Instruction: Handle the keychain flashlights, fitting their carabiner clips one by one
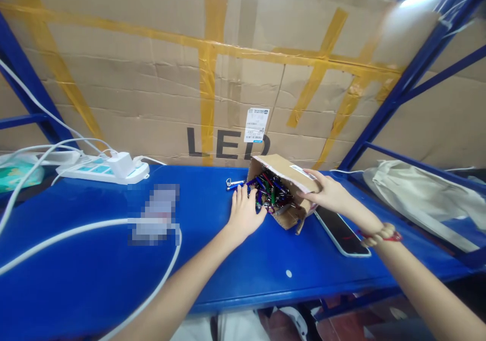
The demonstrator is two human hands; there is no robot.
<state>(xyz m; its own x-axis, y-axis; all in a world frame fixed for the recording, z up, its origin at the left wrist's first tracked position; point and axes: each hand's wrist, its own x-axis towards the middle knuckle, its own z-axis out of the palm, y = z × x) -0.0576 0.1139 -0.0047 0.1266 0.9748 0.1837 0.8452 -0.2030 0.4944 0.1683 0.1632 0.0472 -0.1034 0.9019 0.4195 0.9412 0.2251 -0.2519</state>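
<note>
A small cardboard box [275, 166] lies tipped on the blue shelf, its open mouth facing me. Inside is a heap of small shiny cylinders [271, 191] in blue, green, red and black, perhaps keychain pieces. My right hand [328, 194] grips the box by its right edge, thumb at the opening. At the mouth's left side, my left hand [245, 209] has its fingers spread over the nearest pieces. A blue piece and a silver piece with a ring [235, 184] lie on the shelf just beyond my left fingertips.
A phone [343, 234] lies right of the box. On the left are a white power strip [102, 167], a thick white cable [76, 237] and a blurred-out object [159, 212]. Behind stands a large taped carton [163, 92]. A blue metal frame [398, 92] and a pale bag [421, 194] are at right.
</note>
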